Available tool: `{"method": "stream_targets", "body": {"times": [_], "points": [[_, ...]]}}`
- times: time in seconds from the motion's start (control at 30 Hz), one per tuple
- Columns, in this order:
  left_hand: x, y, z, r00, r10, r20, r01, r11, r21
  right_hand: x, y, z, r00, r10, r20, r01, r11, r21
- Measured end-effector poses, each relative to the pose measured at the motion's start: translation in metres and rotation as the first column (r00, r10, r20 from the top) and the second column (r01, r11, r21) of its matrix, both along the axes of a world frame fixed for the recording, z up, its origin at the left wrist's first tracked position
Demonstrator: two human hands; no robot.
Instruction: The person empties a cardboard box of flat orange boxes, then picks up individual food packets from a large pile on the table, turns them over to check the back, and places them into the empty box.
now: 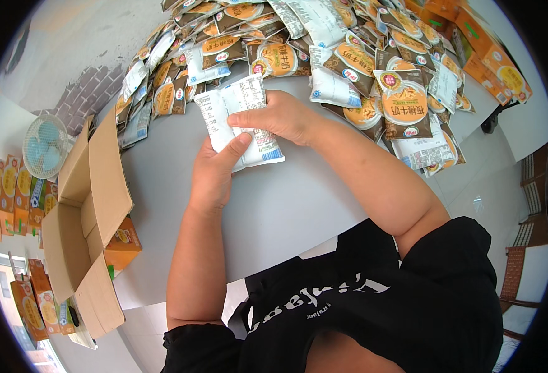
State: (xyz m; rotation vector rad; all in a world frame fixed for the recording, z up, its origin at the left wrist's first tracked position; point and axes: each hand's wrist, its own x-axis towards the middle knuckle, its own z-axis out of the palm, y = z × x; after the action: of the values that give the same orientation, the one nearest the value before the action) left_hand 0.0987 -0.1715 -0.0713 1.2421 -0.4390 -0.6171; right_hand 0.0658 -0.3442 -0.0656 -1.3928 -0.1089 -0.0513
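Observation:
Both of my hands hold one white plastic packet (pixel 227 105) above the grey table (pixel 292 196), its printed back side facing up. My left hand (pixel 218 163) grips the packet's lower left part, thumb on top. On its right edge, my right hand (pixel 278 116) pinches it with the thumb lying across the face. The fingers beneath the packet are hidden. Beyond my hands a large heap of walnut milk packets (pixel 274 58) spreads over the table, some brown-and-orange side up, others white side up. One brown packet (pixel 404 105) lies upon others right of my hands.
To the left stands an open cardboard box (pixel 110 182) with flaps spread, an orange carton (pixel 124 245) beside it. A fan (pixel 45 147) and more orange cartons (pixel 10 184) are farther left. Orange cartons (pixel 498 70) also sit at the upper right, near woven-backed chairs (pixel 514 272).

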Motion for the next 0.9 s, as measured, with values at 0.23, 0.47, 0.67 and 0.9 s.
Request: {"method": "stream_targets", "body": {"times": [0.23,0.47,0.67,0.9], "points": [[0.001,0.002,0.002,0.999,-0.022,0.035,0.022,1.000,-0.022,-0.008,0.002,0.012,0.999,-0.005,0.035,0.007,0.997,-0.076],[0.000,0.001,0.001,0.999,0.052,-0.010,-0.052,0.998,0.025,-0.005,0.007,0.010,0.991,-0.049,-0.128,0.062,0.993,0.098],[0.003,-0.001,-0.001,0.997,0.051,-0.060,-0.046,0.996,0.081,-0.001,0.007,-0.001,0.988,-0.124,-0.097,0.129,0.990,0.053],[0.005,-0.001,-0.006,0.997,0.081,0.001,-0.081,0.996,0.044,-0.004,0.008,0.004,0.987,-0.158,0.012,0.158,0.984,-0.080]]}}
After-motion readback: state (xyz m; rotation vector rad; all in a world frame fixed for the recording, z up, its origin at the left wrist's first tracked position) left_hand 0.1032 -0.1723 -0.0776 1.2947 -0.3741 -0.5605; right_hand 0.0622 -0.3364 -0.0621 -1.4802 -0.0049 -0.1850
